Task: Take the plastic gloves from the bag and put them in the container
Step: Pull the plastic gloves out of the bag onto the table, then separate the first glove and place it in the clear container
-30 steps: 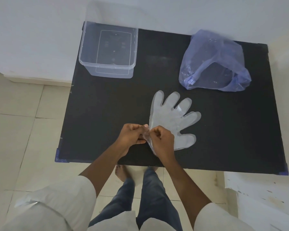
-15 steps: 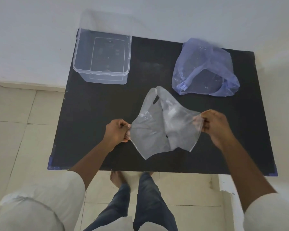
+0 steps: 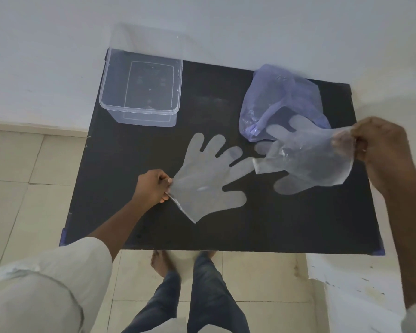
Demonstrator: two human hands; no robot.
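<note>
The stuck pair had just come apart — left hand (image 3: 154, 188) pinching one glove (image 3: 207, 181), right hand (image 3: 380, 145) pinching the other glove (image 3: 310, 162) — so each could now go separately into the empty container (image 3: 142, 90).

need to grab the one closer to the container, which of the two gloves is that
The glove pinched at its cuff by the left hand; it is nearer the container. The other glove, held by the right hand, overlaps the bag.
</note>
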